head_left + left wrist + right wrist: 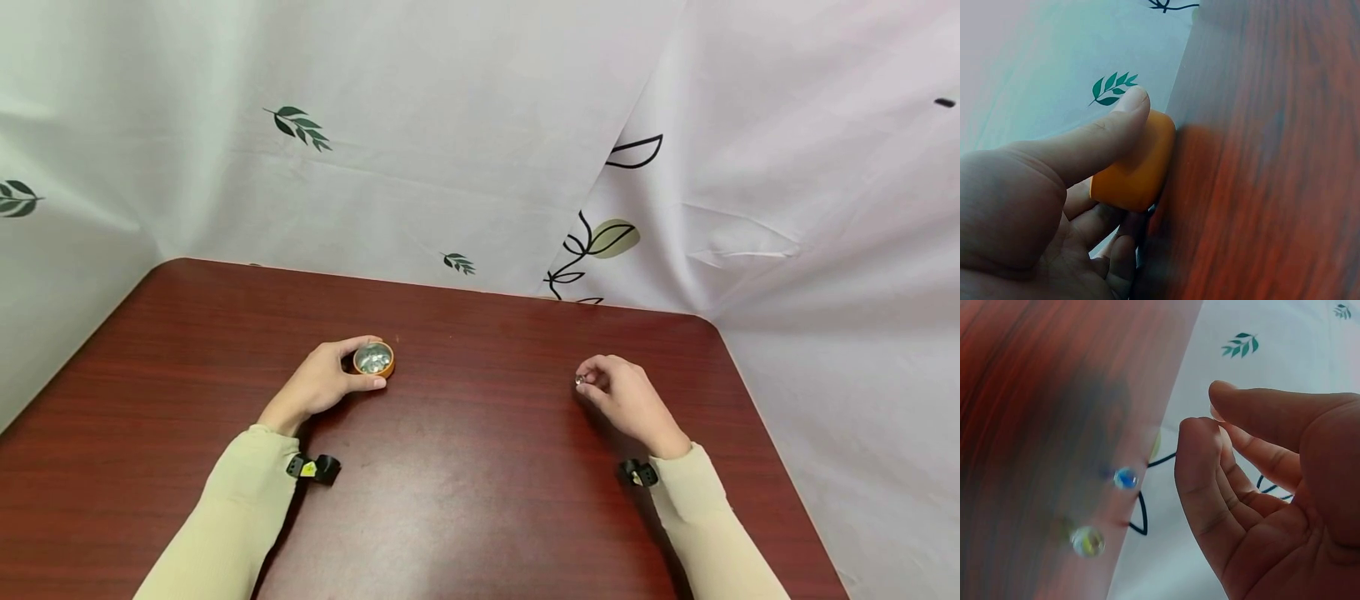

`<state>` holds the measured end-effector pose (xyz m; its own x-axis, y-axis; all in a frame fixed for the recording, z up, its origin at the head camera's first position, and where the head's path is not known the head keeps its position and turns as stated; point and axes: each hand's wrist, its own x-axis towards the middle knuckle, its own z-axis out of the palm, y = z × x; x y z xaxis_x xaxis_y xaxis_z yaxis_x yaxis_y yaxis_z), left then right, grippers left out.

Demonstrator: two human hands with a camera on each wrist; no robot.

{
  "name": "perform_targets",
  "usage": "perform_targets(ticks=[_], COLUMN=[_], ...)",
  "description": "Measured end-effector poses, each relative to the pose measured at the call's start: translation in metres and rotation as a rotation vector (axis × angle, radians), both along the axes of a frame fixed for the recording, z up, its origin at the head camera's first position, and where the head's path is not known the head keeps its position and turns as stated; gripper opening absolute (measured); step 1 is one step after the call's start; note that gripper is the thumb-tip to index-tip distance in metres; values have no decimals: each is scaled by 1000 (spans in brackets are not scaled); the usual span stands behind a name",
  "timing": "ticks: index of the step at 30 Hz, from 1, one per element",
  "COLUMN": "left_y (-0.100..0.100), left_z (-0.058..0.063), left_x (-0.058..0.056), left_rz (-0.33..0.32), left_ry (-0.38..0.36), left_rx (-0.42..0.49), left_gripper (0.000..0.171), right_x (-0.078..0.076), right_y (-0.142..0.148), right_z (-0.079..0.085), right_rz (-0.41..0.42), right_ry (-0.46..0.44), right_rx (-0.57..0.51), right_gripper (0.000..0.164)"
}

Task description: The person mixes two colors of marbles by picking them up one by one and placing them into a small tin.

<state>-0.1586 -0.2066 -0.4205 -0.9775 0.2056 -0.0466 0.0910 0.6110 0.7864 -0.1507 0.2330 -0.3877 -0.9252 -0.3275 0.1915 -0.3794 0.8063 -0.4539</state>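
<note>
My left hand (324, 380) grips a small round orange tub (392, 367) between thumb and fingers, on the left side of the table. Shiny, glassy contents show through its round top in the head view. From the left wrist view, the thumb lies along the orange side (1147, 169), close to the tabletop. At the right, my right hand (628, 398) pinches a small shiny glass marble (580, 380), mostly covered by thumb and index fingertips. Its wrist view shows a blue marble (1126, 478) and a yellow marble (1088, 542) on the table beyond the fingers.
A dark red wood-grain table (465, 450) spreads between the hands. White curtains (450, 142) printed with leaves hang along its back and sides. Black bands with small cameras sit on the left wrist (313, 469) and the right wrist (637, 473).
</note>
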Motion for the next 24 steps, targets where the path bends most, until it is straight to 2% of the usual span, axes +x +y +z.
perform_targets(ticks=[24], left_y=[0], left_z=[0], left_x=[1], left_rz=[-6], left_ry=[4], left_rx=[0], left_gripper=[66], right_x=[-6], right_y=[-63], right_z=[3], right_rz=[126], right_ry=[0], right_rx=[-78], right_gripper=[10])
